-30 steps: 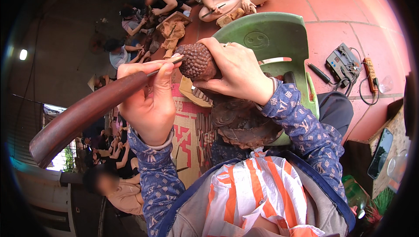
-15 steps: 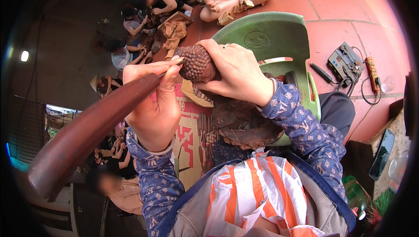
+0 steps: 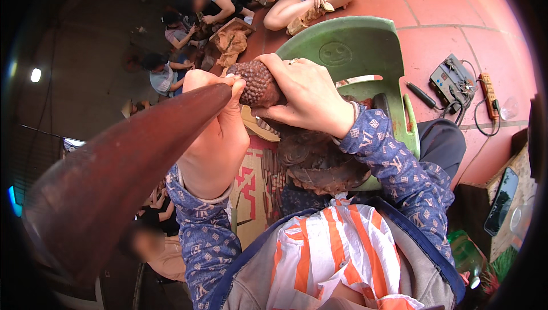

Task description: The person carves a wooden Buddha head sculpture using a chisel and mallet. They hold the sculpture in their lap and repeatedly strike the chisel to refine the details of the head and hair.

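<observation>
Both hands were occupied: the left hand (image 3: 220, 133) pinched a long, curved, red-brown, apparently wooden tool handle (image 3: 131, 150) by its narrow end, while the right hand (image 3: 311, 90) curled over a dark-brown, knob-covered carved head (image 3: 254, 82). The head appeared to belong to a dark-brown carved piece (image 3: 319, 159) lying between the blue patterned sleeves (image 3: 394, 150), partly over a green plastic chair (image 3: 371, 42); what bore its weight could not be told. The tool's working tip was hidden.

Judged by its bulk and dull surface, the piece was probably stiff, dense and fairly heavy. The rounded knobs likely offered good friction but might chip under a sideways push; the thin, ragged rim at the near end seemed most fragile. The side of the head, under the right hand, looked a sound hold for steadying, the thick body for lifting. The smooth handle, widening away from the fingers, could prove slippery and tail-heavy.
</observation>
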Demonstrator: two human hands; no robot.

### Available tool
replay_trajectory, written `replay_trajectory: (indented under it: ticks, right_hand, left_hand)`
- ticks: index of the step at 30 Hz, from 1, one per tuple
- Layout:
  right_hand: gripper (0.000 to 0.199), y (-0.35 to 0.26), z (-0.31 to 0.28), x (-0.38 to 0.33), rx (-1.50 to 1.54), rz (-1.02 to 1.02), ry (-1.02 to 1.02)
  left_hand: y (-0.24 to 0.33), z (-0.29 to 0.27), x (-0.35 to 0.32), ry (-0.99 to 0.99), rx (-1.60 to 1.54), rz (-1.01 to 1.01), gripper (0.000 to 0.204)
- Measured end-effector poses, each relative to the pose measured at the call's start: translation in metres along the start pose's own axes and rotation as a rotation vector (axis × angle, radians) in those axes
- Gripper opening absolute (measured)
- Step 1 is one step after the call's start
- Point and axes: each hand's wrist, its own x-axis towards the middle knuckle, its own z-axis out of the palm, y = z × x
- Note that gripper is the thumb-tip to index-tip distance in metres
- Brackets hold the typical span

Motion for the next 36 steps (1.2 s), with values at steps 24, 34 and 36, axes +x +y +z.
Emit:
replay_trajectory:
  ticks: [24, 34, 36]
  right_hand:
    - [0.066, -0.052, -0.076, -0.026, 0.754, 0.011, -0.324]
    - [0.022, -0.069, -0.078, -0.029, 0.846, 0.350, 0.028]
    - [0.018, -0.066, -0.075, -0.023, 0.638, 0.318, -0.167]
  left_hand:
    - [-0.044, -0.010, -0.052, -0.741, -0.974, 0.161, 0.025]
    - [-0.031, 0.015, -0.058, -0.304, -0.966, -0.095, 0.013]
    - [-0.028, 0.014, -0.057, -0.264, -0.981, -0.158, 0.013]
